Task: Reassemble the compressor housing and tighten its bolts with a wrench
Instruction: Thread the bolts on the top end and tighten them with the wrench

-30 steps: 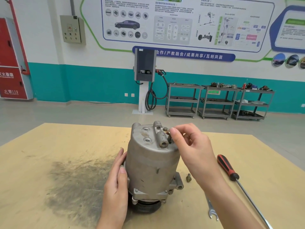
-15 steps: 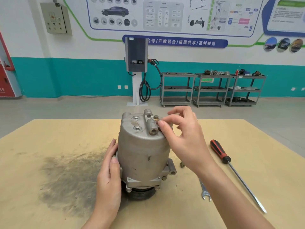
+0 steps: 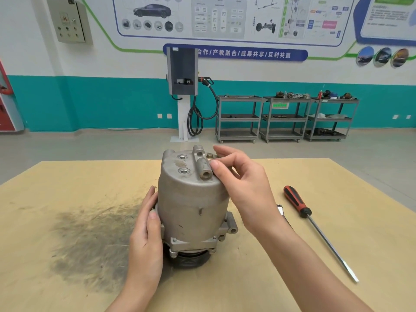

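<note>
Plywood table (image 3: 67,221), scuffed with a dark smear on its left half, carries a grey compressor housing (image 3: 191,203) standing upright on its black pulley near the middle. The left hand (image 3: 146,239) lies flat against the housing's left side, fingers straight, steadying it. The right hand (image 3: 243,183) reaches over the top edge, thumb and fingers curled round a bolt there, beside a brass bolt head (image 3: 209,156). A red-handled screwdriver (image 3: 315,226) lies to the right; a wrench (image 3: 280,209) peeks out just behind the right wrist.
</note>
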`<state>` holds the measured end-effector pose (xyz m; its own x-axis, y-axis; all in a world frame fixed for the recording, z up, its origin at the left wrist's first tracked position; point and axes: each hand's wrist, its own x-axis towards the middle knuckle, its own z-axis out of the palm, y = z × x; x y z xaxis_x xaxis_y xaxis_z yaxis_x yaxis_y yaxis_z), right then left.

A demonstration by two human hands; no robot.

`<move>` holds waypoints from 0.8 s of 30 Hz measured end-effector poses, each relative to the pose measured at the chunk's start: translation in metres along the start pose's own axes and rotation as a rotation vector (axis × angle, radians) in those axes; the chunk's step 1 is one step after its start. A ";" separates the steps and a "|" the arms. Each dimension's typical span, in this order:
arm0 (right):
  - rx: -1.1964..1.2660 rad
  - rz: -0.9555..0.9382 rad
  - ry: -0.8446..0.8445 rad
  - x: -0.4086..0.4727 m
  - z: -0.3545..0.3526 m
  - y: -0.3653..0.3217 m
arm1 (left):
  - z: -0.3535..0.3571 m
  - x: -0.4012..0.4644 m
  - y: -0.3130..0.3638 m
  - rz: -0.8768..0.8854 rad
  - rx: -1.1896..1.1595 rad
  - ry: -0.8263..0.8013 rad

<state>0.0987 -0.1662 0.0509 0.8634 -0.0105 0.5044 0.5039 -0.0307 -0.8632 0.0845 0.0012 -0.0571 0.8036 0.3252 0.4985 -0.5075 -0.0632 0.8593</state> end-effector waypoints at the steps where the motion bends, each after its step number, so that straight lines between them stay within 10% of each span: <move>1: 0.030 0.005 0.003 0.000 0.000 0.001 | 0.000 0.000 0.000 -0.002 -0.001 0.000; 24: 0.083 0.020 -0.077 -0.002 -0.005 -0.001 | -0.001 0.000 -0.002 0.003 0.015 -0.010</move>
<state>0.0959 -0.1709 0.0507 0.8710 0.0670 0.4867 0.4841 0.0519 -0.8735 0.0851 0.0019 -0.0593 0.8051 0.3157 0.5021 -0.5052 -0.0785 0.8594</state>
